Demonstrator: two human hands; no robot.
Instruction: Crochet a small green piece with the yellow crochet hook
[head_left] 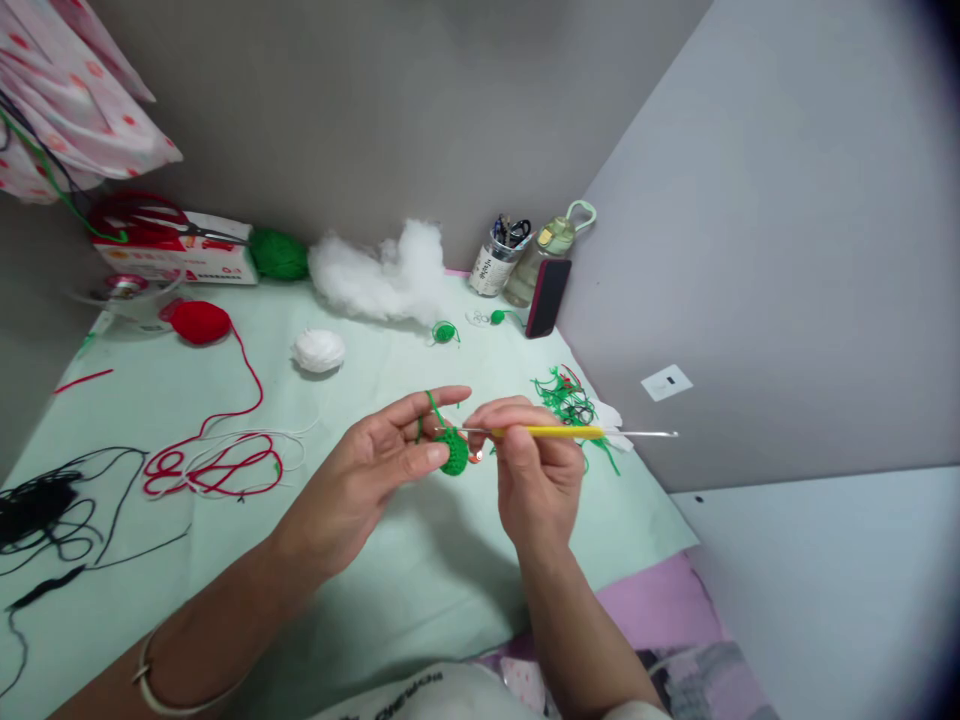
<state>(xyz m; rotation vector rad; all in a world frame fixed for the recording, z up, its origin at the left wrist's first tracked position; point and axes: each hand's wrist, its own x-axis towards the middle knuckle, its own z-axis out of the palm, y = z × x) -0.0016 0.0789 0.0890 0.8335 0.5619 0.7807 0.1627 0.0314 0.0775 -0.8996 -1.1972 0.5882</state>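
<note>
My left hand (pixel 375 465) pinches a small round green crochet piece (pixel 454 455) between thumb and fingers. Green yarn (pixel 433 405) loops over its raised index finger. In my right hand (pixel 536 460) is a crochet hook (pixel 555 432) with a yellow handle and a metal tip at each end. The hook lies level, its left tip at the top edge of the green piece. A small orange item (pixel 475 457) shows just right of the piece, partly hidden by my right fingers.
A red yarn ball (pixel 201 322), a white yarn ball (pixel 318 351) and white stuffing (pixel 382 270) lie on the pale green cloth. Black yarn (pixel 37 505) tangles at left. Green scraps (pixel 562 397) lie right. A phone (pixel 548 298), bottle (pixel 536 262) and pen can (pixel 495 262) stand behind.
</note>
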